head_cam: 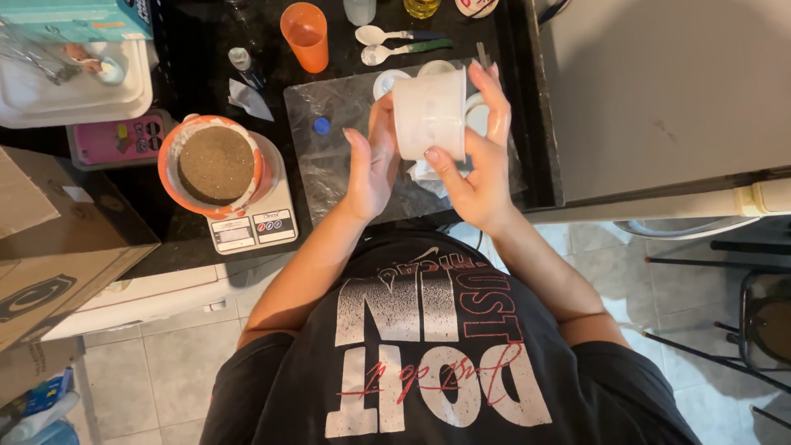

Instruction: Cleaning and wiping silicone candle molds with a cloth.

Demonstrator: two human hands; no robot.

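Your left hand (372, 161) and right hand (480, 161) both grip a white plastic cup (428, 114) above the dark surface (206, 58), right of an orange bowl (216, 165) on a scale (255, 224).

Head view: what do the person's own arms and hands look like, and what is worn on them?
Both arms are bare from the short black T-shirt sleeves down. The left hand and right hand wear no gloves; no rings, watch or bracelets show. Fingernails are fairly long.
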